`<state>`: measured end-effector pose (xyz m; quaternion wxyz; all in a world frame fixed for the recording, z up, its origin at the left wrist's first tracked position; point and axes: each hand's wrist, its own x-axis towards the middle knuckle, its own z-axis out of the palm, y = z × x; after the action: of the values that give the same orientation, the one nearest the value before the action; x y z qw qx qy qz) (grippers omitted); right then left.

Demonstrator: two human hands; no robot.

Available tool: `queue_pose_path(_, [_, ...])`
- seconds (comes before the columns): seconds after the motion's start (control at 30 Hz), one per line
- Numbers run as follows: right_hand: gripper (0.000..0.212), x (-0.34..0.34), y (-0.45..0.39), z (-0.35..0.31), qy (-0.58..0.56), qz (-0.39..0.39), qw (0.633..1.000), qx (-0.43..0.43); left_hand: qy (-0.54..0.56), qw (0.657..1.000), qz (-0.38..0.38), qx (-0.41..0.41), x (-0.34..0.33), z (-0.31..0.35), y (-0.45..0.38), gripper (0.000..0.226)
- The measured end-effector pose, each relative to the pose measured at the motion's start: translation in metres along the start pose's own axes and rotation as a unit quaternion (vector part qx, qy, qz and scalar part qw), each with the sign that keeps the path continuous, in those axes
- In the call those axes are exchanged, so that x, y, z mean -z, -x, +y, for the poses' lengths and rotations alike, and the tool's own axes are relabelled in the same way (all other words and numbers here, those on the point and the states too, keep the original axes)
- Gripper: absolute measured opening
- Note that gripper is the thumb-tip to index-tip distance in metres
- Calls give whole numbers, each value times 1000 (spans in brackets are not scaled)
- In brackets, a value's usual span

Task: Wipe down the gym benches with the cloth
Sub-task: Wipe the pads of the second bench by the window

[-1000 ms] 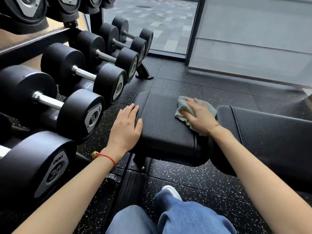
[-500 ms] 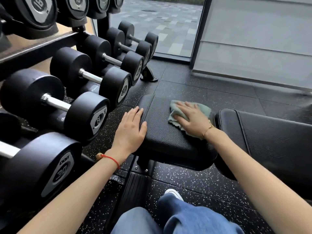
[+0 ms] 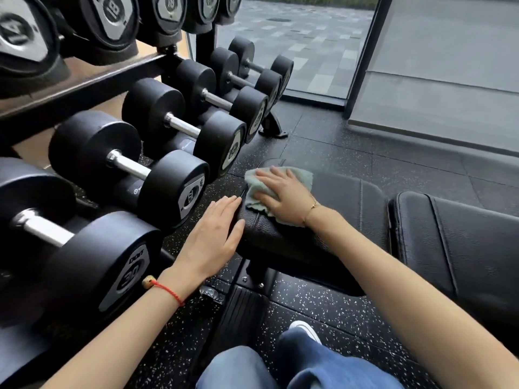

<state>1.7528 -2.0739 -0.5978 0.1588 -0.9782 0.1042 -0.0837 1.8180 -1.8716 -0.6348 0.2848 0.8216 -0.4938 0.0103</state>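
Note:
A black padded gym bench runs across the middle: its seat pad (image 3: pixel 345 203) lies in front of me and its longer back pad (image 3: pixel 463 237) stretches off to the right. A pale green cloth (image 3: pixel 297 175) lies flat on the seat pad's left end. My right hand (image 3: pixel 283 196) presses down on the cloth with fingers spread. My left hand (image 3: pixel 213 237) rests flat against the seat pad's left edge and holds nothing; a red string bracelet circles its wrist.
A rack of black dumbbells (image 3: pixel 174 127) fills the left side, close to the bench end. The bench's metal foot (image 3: pixel 241 307) stands on speckled rubber floor (image 3: pixel 323 310). My blue-jeaned leg (image 3: pixel 297 366) and white shoe are below. A glass wall (image 3: pixel 438 66) closes off the back.
My right hand has slid the cloth leftward along the seat pad, from near the gap by the back pad to the pad's left end. My left hand has stayed on the edge.

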Motion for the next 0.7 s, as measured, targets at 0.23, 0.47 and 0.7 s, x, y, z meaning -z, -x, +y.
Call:
queue_pose_path(0.23, [44,8,9,16,-35,-10,999,34,7,1000,-4,-5,1,-8,14,66])
queue_pose_path(0.47, [56,12,22,5,-6,-19,1000,-9,3,1000,-14,-11,3,-7,12,69])
queue_pose_path(0.7, [59,-7,122,-27,137,20,986,92,5,1000,-20,-18,5,-9,12,69])
